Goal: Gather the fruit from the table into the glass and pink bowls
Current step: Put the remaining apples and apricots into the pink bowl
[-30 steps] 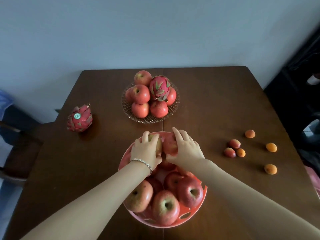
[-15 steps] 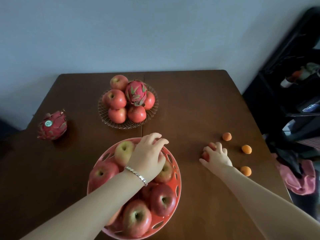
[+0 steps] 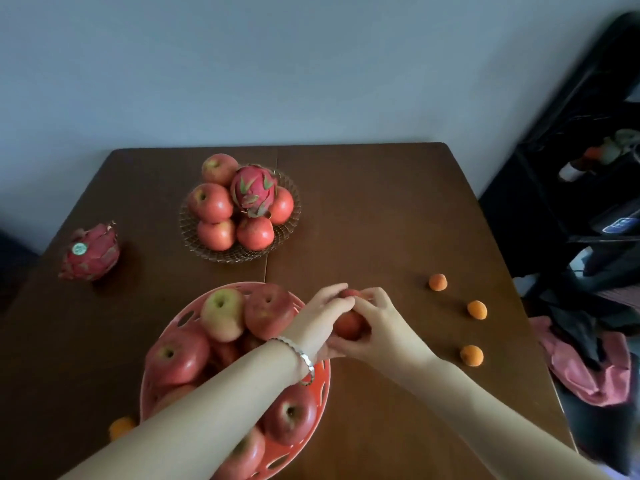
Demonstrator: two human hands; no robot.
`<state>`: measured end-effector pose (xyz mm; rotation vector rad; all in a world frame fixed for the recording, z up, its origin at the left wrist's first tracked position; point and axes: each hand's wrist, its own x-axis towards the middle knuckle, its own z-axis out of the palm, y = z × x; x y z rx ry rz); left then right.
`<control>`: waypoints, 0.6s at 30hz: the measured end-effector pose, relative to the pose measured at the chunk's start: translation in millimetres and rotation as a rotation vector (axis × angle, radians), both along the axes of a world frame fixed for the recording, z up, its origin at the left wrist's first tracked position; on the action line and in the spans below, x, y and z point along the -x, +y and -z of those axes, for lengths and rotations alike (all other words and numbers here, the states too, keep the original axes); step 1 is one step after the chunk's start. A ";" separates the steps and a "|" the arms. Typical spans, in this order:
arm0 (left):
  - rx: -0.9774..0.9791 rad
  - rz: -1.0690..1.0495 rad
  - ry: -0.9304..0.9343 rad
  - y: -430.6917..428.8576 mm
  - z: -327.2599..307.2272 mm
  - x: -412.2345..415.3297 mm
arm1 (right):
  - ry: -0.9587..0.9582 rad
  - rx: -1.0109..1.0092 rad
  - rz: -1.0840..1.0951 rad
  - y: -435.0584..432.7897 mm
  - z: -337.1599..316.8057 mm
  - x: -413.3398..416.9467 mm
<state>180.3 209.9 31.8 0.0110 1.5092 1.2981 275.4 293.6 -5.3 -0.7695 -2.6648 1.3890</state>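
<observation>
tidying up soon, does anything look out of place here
Yes: a dragon fruit lies alone on the table's left side, not in a bowl, and small orange fruits sit loose, three at right, one beside the pink bowl.

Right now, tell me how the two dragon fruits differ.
The loose dragon fruit lies directly on the table; the bowled dragon fruit sits atop apples in the glass bowl. The loose dragon fruit shows a round sticker; the bowled dragon fruit shows none. The bowled dragon fruit has green-tipped scales; the loose dragon fruit looks all red. Both are pinkish red and scaly.
</observation>
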 end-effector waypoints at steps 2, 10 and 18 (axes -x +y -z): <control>0.023 0.029 0.151 -20.5 2.9 1.0 | -0.010 0.095 -0.056 -15.1 -12.5 8.2; 0.130 0.106 0.513 -123.4 4.3 34.8 | 0.025 0.341 -0.218 -70.9 -34.0 44.4; 0.653 1.200 1.164 -127.4 27.9 49.7 | -0.095 0.342 0.066 -90.6 -7.1 40.6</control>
